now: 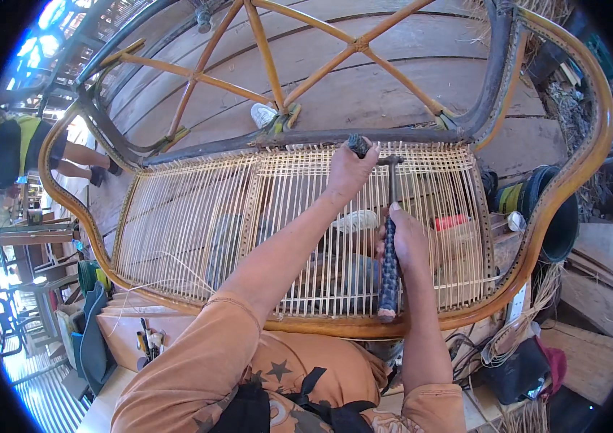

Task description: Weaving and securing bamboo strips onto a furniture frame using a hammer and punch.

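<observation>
My left hand (350,172) is closed around a short, dark green, rounded grip (358,145) at the far side of the seat; the tool's working end is hidden. In my right hand (408,237) is a hammer (387,277), held near the top of its dark wrapped handle. The hammer's metal head (391,160) lies just right of my left hand, over the weave. Both hands are above a cane seat (306,249) of pale lengthwise strands, with a tighter cross-woven band (433,160) along its far edge. A curved rattan frame (599,137) surrounds the seat.
Crossed rattan poles (359,45) form the frame's far side above a plank floor (335,79). A dark bucket (550,209) stands at right. Loose cane strands (176,270) trail off the left. Hand tools (150,339) stand near lower left. Another person (28,151) is at far left.
</observation>
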The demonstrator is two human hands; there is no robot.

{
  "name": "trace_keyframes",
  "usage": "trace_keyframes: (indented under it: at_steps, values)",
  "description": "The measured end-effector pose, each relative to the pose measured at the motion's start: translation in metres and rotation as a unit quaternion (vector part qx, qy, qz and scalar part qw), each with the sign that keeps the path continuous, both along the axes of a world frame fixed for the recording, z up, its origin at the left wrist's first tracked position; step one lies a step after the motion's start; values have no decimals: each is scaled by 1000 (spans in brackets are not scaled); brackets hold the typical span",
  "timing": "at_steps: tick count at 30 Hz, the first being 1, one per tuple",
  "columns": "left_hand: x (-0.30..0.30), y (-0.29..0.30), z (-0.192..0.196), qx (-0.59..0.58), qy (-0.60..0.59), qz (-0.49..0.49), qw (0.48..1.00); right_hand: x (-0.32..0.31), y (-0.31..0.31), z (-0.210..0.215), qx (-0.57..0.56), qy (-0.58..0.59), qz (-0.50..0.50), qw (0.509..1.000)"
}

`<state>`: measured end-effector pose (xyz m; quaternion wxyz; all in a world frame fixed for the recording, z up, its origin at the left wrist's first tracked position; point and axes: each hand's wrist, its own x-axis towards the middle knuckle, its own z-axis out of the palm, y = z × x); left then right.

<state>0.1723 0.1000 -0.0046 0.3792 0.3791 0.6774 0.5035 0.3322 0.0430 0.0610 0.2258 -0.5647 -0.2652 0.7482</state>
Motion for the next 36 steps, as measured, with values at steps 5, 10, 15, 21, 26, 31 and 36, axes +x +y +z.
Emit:
trace_keyframes:
  at_steps: [5,10,15,21,26,31,36]
  values:
    - [-39,-10,39,27,-139,81,987,22,-4,0,12,-11,-26,1000]
    - [-74,-35,42,-1,-87,77,993,16,-7,3,34,-8,-15,999]
    - [-49,-41,26,-8,-116,68,991,-6,-12,0,46,-2,30,998]
    - [-36,-33,22,-2,-147,54,988,-9,-17,2,41,-7,19,999]
    - [-33,-28,16,3,-158,27,987,-10,-17,6,33,-9,-6,999]
    - [-31,-33,16,-10,-155,38,987,-11,-18,7,35,-9,-1,999]
    - [-28,-31,4,-4,-126,33,991,-9,-19,-3,33,-3,2,999]
